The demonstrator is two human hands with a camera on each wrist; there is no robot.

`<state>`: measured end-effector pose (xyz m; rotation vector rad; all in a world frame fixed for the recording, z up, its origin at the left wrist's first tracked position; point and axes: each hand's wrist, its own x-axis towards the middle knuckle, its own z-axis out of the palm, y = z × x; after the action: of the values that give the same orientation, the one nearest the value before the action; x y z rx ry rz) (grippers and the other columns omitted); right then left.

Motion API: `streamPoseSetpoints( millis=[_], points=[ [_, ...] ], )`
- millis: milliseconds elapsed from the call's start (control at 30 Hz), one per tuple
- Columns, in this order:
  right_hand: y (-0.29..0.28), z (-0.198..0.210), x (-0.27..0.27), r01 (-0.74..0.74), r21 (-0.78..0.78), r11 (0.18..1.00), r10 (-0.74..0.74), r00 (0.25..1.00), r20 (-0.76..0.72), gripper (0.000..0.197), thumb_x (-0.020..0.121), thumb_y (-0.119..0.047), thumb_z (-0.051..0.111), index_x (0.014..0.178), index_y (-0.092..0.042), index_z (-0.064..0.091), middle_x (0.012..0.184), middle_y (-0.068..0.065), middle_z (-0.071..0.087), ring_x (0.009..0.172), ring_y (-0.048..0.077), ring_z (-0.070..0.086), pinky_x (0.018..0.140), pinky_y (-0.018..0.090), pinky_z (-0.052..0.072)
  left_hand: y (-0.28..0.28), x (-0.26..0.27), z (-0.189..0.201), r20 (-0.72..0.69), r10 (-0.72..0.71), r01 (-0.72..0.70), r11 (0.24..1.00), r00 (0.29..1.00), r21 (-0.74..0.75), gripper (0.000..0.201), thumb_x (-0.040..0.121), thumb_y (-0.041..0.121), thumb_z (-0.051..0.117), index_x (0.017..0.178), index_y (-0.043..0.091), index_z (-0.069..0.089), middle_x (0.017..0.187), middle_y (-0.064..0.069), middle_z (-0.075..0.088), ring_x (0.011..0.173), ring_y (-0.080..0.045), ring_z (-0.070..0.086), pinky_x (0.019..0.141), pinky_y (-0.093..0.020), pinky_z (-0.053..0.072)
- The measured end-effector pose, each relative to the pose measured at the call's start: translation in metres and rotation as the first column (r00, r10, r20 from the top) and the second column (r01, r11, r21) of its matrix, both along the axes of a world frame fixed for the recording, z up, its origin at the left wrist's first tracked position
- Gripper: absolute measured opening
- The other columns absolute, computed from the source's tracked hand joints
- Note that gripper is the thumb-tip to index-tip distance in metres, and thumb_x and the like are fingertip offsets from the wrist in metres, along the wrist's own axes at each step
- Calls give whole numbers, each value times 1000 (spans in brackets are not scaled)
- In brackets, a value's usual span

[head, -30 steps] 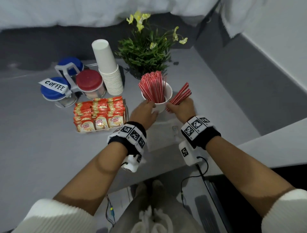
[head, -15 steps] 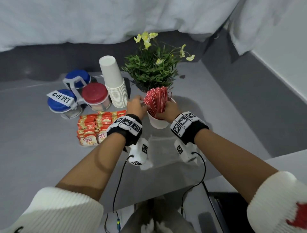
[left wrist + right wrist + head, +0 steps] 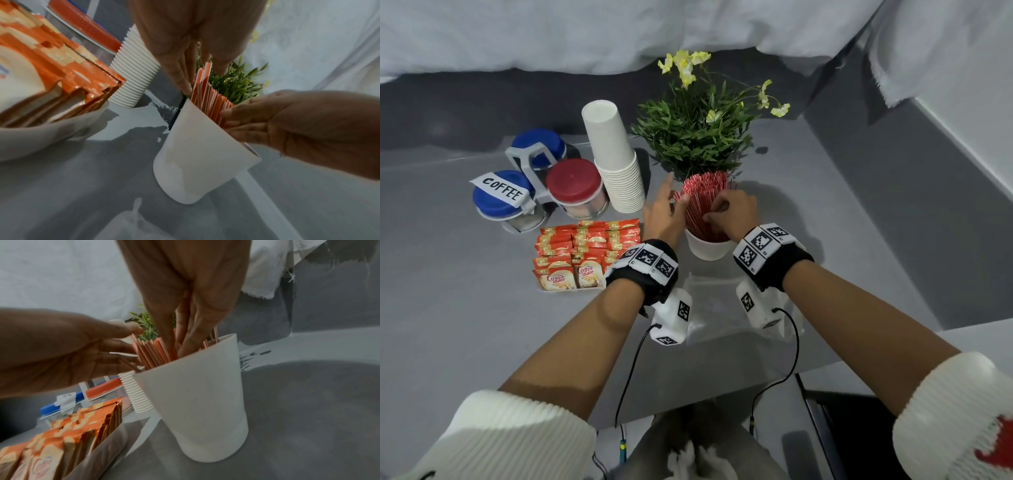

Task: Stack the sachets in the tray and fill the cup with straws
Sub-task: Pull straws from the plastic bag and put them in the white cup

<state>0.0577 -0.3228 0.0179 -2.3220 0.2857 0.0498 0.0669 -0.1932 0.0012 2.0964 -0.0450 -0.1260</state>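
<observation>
A white cup (image 3: 705,248) (image 3: 201,154) (image 3: 201,402) stands upright on the grey table, packed with red straws (image 3: 705,198) (image 3: 207,94) (image 3: 152,352). My left hand (image 3: 666,209) is at the bundle's left side, its straight fingers (image 3: 183,81) touching the straws. From the right, my right hand (image 3: 726,210) reaches in, and its fingers (image 3: 185,340) pinch straws just above the rim. Orange Coffee-mate sachets (image 3: 585,253) stand in rows in a shallow tray (image 3: 41,134) (image 3: 98,456) left of the cup.
A stack of white paper cups (image 3: 619,164) and a potted plant (image 3: 698,137) stand just behind the straw cup. A rack of lidded jars labelled COFFEE (image 3: 530,181) is at the back left. A clear plastic bag (image 3: 715,308) lies under my wrists.
The right hand has carried its loose bundle of straws into the cup. The left hand has moved from the cup's side up to the straws.
</observation>
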Motion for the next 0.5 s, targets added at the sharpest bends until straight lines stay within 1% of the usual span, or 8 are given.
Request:
streamPoseSetpoints(
  millis=[33,100,133,200,267,333,400,500],
  points=[
    [-3,1,2,36,-15,999,-35,998,49,7,80,-7,66,84,-2,63,91,17,67,86,27,62,82,31,51,-1,-1,-1,11,-19,19,1000,1000,18,69,87,54,43,145,20,28,135,-18,51,124,-32,47,102,-35,36],
    [-8,4,4,128,-51,990,-119,982,146,12,83,-5,59,94,0,61,97,16,66,83,22,57,77,23,44,-4,-2,-3,36,-44,40,995,998,95,57,93,39,48,143,16,34,130,-18,56,112,-25,55,92,-25,38],
    [-11,6,6,166,-39,985,-157,972,172,16,85,-5,56,100,0,59,102,16,63,87,21,55,78,23,43,-6,-2,-2,60,-51,43,991,997,123,51,95,28,49,142,14,37,133,-16,54,117,-25,54,97,-26,39],
    [-14,4,9,188,-45,981,-179,973,145,29,88,-6,52,117,-1,51,118,17,56,106,27,53,91,29,41,-10,-3,-3,75,-74,58,978,994,199,50,95,15,47,143,11,34,147,-14,39,132,-29,42,109,-30,30],
    [-12,1,10,118,-65,991,-112,990,90,41,89,-4,47,129,-3,42,127,17,52,119,29,49,95,31,36,-13,-3,-4,53,-115,95,951,992,295,55,96,11,44,146,7,21,155,-15,20,139,-30,31,111,-28,22],
    [-8,0,8,20,-39,999,-16,995,97,47,88,0,43,134,-7,39,130,15,53,120,30,50,97,30,36,-14,-1,-3,23,-157,141,937,987,318,59,97,9,41,148,6,11,156,-15,10,141,-30,26,110,-26,19],
    [-5,-1,5,-67,-47,997,72,991,109,52,88,2,41,139,-9,33,136,14,49,124,29,47,100,27,31,-14,1,-3,28,-186,169,937,982,307,60,97,7,39,148,6,7,157,-15,10,143,-29,22,111,-23,17],
    [-4,-7,3,-167,-74,983,173,981,84,64,88,-1,45,146,-7,18,147,13,36,132,29,40,104,27,27,-10,6,-4,37,-200,184,948,979,261,59,97,6,38,149,11,10,156,-12,15,145,-24,18,110,-16,11]
  ],
)
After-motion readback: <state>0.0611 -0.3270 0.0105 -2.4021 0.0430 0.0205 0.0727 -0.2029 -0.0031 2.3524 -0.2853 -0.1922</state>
